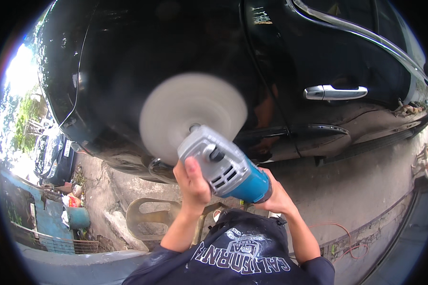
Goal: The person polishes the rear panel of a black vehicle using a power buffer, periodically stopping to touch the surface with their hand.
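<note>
Buffing looks to be mid-job: the polisher is down-left of the chrome door handle, its pale round pad a blur, so prob. spinning, over the body panel L of the handle on the black car. Can't tell if pad's pressed on paint or just off it. L hand, down-left of the handle, is curled round the tool's grey head, thumb up; R hand, nearer below the handle, is wrapped round the rear of the blue housing.

Done: panel L of handle looks glossy, but no proof, b/c dark paint mirrors anyway. Left: prob. more of that panel; whether the door round the handle needs any, unclear. Pale patch up-left of handle: reflection or residue, can't say.

Hidden: most fingers of both hands, pad's working face, paint under it. Car's cut off above & R of handle. Orange cord below handle: can't tell if it feeds the tool. Plastic chair, far down-left of handle, is partly covered.
</note>
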The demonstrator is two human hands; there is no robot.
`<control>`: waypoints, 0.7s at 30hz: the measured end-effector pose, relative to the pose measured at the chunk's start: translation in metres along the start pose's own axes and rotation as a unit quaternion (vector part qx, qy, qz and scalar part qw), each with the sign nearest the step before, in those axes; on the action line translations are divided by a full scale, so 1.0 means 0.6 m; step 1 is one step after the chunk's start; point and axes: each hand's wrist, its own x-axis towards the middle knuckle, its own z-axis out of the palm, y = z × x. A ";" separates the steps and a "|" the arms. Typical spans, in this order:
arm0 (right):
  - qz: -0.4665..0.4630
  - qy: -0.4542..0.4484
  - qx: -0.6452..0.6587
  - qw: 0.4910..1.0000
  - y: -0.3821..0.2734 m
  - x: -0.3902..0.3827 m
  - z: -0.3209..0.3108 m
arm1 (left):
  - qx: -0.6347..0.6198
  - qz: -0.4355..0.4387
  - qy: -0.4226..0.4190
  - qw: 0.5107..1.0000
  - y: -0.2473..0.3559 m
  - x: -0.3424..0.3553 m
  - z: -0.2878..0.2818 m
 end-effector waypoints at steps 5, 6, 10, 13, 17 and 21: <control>-0.041 -0.005 -0.047 0.998 -0.057 0.011 -0.070 | -0.079 -0.018 0.047 0.996 0.034 0.021 0.028; -0.062 0.022 -0.075 0.995 -0.084 0.013 -0.092 | -0.051 -0.014 0.022 0.998 0.060 0.047 0.035; -0.113 0.061 -0.138 0.982 -0.178 0.021 -0.143 | -0.063 0.018 -0.004 0.998 0.142 0.129 0.061; -0.057 0.027 -0.092 0.994 -0.165 0.017 -0.146 | -0.047 0.017 0.023 0.998 0.131 0.111 0.063; -0.018 0.000 -0.097 0.995 -0.065 -0.026 -0.141 | 0.012 0.002 0.067 0.998 0.037 0.011 0.084; -0.025 0.013 -0.079 0.996 -0.069 -0.032 -0.142 | -0.008 0.001 0.032 0.999 0.048 0.030 0.088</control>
